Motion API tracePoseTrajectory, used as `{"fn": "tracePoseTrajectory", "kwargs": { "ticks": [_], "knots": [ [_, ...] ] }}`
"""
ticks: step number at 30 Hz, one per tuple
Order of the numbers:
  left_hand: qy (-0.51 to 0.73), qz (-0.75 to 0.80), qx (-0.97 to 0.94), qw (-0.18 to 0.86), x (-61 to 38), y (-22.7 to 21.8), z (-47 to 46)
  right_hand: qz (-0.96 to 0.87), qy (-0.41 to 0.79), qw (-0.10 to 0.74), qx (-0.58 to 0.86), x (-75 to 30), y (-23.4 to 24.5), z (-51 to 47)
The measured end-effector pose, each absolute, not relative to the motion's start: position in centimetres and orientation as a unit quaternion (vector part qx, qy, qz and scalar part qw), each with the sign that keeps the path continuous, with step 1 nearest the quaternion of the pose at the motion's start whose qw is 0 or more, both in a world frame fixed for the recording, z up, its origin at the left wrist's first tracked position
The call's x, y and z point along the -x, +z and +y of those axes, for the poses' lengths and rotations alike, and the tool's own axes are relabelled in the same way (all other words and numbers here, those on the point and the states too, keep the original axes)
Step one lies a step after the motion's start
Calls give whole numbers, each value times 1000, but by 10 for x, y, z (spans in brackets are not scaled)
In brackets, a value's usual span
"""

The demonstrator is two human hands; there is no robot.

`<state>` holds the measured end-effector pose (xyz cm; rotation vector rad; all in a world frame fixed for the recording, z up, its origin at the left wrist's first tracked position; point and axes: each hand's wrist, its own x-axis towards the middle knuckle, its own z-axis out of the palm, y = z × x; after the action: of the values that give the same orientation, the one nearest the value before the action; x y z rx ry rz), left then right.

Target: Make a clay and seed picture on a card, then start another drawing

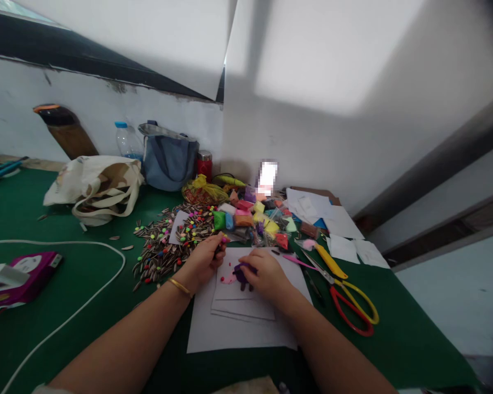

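My left hand, a gold bangle at its wrist, is closed with thumb and fingers pinched over small dark pieces that look like sunflower seeds; a pink dot shows at the fingertips. On the stacked white paper lies a small purple clay figure with dark feet and a pink part to its left. My right hand is closed at the figure's right side, thumb and fingers on the purple clay and covering part of it. Sunflower seeds with coloured clay dots are heaped left of the paper.
Packets of coloured clay lie behind the paper. Scissors and a yellow-handled cutter are at the right. A cloth bag, a blue bag and a red flask stand near the wall. A white cable curves at left.
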<state>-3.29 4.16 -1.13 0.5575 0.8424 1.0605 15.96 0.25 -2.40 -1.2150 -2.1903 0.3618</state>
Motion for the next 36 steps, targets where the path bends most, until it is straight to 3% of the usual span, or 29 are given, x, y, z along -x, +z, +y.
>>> {"fn": "tracePoseTrajectory", "kwargs": {
  "ticks": [8, 13, 22, 26, 33, 36],
  "knots": [
    [428, 371, -332, 754, 25, -7, 30, -768, 175, 396, 472, -159, -15, 1],
    [342, 392, -418, 744, 14, -1, 15, -766, 202, 404, 456, -153, -12, -4],
    [349, 387, -390, 759, 16, -4, 16, -768, 164, 410, 464, -151, -13, -3],
    [373, 407, -332, 765, 19, -3, 21, -776, 115, 351, 511, -163, -14, 3],
    [398, 365, -204, 816, 26, 6, 28, -763, 75, 82, 637, -207, -2, 18],
    [409, 360, -207, 813, 27, 5, 27, -744, 66, 44, 663, -213, 3, 18]
  ]
}}
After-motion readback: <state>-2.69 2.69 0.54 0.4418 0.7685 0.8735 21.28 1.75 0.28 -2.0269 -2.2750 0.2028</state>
